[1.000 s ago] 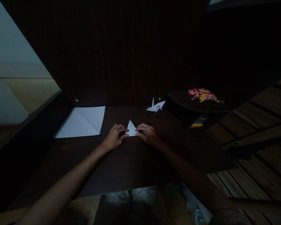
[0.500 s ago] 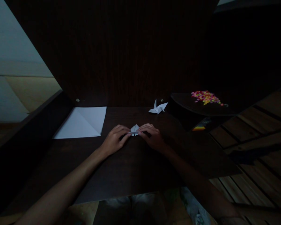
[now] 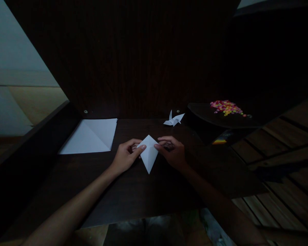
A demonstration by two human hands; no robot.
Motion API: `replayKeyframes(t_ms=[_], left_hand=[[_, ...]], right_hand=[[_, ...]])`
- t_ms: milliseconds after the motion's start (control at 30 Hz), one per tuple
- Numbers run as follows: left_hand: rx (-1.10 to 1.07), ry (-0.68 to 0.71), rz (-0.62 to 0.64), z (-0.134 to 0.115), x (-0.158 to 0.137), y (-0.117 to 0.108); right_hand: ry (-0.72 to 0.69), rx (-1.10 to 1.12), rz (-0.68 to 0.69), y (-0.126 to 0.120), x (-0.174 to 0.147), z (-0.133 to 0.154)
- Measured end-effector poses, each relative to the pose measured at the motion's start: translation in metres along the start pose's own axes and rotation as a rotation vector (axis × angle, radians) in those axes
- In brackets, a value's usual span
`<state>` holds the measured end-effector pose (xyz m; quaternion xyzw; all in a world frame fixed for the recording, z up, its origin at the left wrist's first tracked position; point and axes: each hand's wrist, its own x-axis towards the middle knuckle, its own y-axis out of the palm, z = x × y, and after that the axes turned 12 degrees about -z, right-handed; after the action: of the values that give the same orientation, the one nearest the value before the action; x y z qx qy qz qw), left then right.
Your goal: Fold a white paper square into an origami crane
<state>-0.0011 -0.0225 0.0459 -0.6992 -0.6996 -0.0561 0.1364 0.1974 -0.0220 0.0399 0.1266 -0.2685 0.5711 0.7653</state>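
A white folded paper (image 3: 149,155), shaped like a kite with a crease down its middle, is held over the dark table between both hands. My left hand (image 3: 126,153) pinches its left corner, thumb on top and fingers curled beneath. On the other side, my right hand (image 3: 172,150) has its thumb on the paper's right edge, with the fingers bent behind. A finished white paper crane (image 3: 174,119) stands beyond my right hand. Square white sheets (image 3: 92,135) with a diagonal crease lie to the left of my left hand.
A heap of small colourful pieces (image 3: 227,107) sits on a dark curved shelf (image 3: 202,114) at the right. The dark back panel (image 3: 133,68) rises behind the table, and a raised side board (image 3: 41,131) runs along the left.
The folded paper has turned from a nearly edge-on view to show its full kite face, its point toward me. Both hands have shifted their hold to its side corners.
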Motion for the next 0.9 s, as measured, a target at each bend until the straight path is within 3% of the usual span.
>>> replayKeyframes(t_ms=[167,400,533,633,767,900], left_hand=[[-0.106,-0.072,0.019,0.004,0.0,0.003],[-0.228,-0.135,-0.008,0.005,-0.002,0.006],[-0.081,-0.097,0.024,0.007,0.001,0.002],[-0.061,-0.144,0.072,0.007,0.004,-0.002],[-0.085,-0.182,0.221,0.007,0.005,-0.005],[-0.029,-0.18,0.21,0.007,0.004,-0.002]], right_hand=[[0.01,0.014,0.018,0.002,-0.002,-0.003],[0.23,0.154,0.192,0.003,0.003,-0.009],[0.27,0.169,0.356,-0.002,0.006,-0.01],[0.333,0.168,0.431,-0.005,0.007,-0.011],[0.516,0.195,0.466,-0.005,0.008,-0.015],[0.578,0.216,0.469,-0.005,0.011,-0.018]])
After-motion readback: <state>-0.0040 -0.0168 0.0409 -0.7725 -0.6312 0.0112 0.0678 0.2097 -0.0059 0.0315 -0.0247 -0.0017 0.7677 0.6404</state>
